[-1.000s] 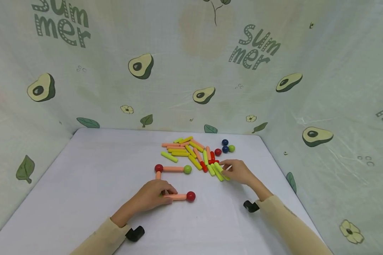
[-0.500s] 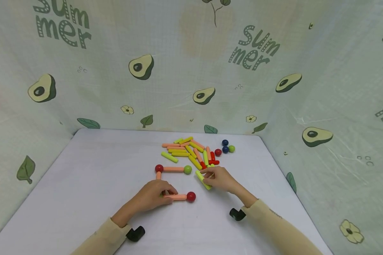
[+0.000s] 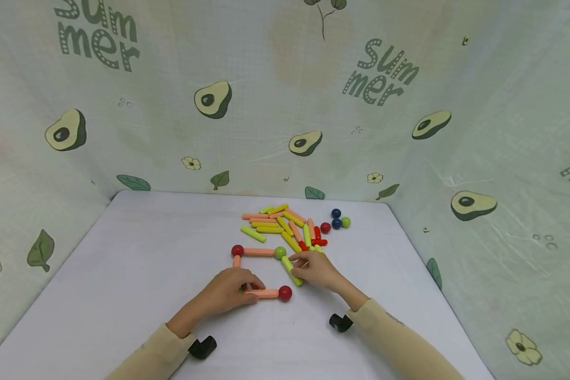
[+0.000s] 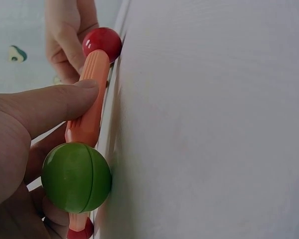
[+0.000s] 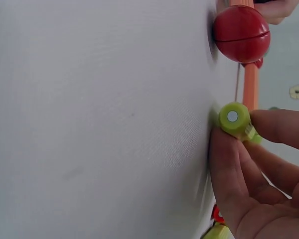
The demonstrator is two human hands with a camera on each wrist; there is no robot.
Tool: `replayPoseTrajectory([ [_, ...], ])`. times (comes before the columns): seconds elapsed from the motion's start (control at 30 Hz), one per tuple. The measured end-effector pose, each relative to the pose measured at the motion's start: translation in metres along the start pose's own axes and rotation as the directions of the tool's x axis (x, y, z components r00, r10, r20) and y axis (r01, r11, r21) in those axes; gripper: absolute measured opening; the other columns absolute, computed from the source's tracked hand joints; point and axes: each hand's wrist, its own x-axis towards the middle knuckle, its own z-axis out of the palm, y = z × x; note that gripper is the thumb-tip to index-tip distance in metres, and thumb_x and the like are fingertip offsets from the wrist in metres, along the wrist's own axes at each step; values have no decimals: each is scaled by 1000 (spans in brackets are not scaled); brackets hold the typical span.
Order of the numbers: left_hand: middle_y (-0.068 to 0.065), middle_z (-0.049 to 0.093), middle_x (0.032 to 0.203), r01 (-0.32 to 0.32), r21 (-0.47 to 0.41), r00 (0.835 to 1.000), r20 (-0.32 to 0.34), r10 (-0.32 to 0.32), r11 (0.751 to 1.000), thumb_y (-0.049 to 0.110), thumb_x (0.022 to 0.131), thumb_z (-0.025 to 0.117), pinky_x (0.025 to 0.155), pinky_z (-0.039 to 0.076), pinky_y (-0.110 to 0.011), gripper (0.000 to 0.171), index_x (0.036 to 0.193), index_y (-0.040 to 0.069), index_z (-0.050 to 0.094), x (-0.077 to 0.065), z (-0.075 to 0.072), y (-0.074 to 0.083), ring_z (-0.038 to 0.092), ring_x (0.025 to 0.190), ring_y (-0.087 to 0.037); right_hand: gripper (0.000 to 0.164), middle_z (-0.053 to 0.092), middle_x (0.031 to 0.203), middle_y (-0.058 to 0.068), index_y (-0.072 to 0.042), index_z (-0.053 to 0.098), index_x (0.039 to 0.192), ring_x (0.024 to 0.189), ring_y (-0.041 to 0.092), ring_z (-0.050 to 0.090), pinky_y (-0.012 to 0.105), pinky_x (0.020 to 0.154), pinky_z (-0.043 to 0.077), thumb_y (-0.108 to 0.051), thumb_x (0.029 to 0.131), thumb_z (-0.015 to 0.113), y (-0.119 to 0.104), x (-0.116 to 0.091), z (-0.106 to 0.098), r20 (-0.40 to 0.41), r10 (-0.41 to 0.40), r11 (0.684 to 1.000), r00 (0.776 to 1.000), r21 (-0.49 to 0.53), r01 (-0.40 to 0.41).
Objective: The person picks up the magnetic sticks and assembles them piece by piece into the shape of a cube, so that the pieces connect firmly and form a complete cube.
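My left hand point(image 3: 225, 292) pinches the near orange rod point(image 4: 92, 99) between thumb and fingers. That rod joins a green ball point(image 4: 76, 178) at its left end and a red ball point(image 3: 285, 293) at its right end. Another orange rod runs from beneath the hand to a far red ball point(image 3: 237, 250), and a far orange rod point(image 3: 259, 253) leads on to a green ball point(image 3: 279, 253). My right hand point(image 3: 317, 271) pinches a yellow-green rod point(image 3: 292, 271); its far end is at or very near that green ball, and contact is hard to tell. Its near end points toward the near red ball.
A loose pile of yellow, orange, green and red rods point(image 3: 268, 230) lies at the back middle of the white table point(image 3: 123, 274). Right of it stand dark blue balls point(image 3: 336, 224), a red ball point(image 3: 325, 227) and a green ball point(image 3: 345, 222). Printed cloth hangs behind.
My right hand has carried the yellow-green rod leftward from the pile to beside the far green ball. The left hand stays in place on the orange rod.
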Motion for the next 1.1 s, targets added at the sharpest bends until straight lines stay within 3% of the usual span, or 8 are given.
replayPoseTrajectory([
  [0.23, 19, 71, 105, 9, 40, 1000, 5, -9, 999, 27, 92, 86, 74, 49, -25, 23, 115, 29, 81, -1, -1, 1, 56, 85, -2, 39, 74, 97, -2, -10, 72, 134, 79, 14, 68, 28, 72, 58, -24, 98, 78, -2, 3, 5, 17, 36, 997, 999, 69, -37],
  [0.57, 20, 70, 102, 18, 26, 1000, 2, -18, 999, 25, 92, 86, 74, 49, -25, 23, 114, 29, 81, -1, -1, 3, 56, 84, -3, 42, 73, 98, 2, -5, 67, 132, 77, 16, 73, 29, 74, 61, -24, 97, 79, -13, 4, 16, -5, 91, 985, 996, 151, -89],
  [0.9, 20, 73, 104, 16, -6, 1000, 2, -16, 1000, 21, 91, 87, 76, 51, -25, 24, 113, 25, 81, 0, -1, 5, 59, 85, -2, 46, 72, 99, 4, 1, 61, 135, 76, 16, 73, 31, 75, 62, -23, 99, 77, -15, 3, 21, -6, 58, 981, 998, 186, -56],
  [1.1, 20, 70, 100, 16, 21, 1000, 2, -16, 1000, 24, 91, 87, 72, 48, -25, 23, 114, 27, 82, 0, 0, 3, 56, 82, -4, 48, 71, 100, 4, 0, 60, 136, 78, 17, 73, 31, 77, 63, -23, 98, 78, -15, 2, 22, 4, 69, 978, 998, 196, -68],
])
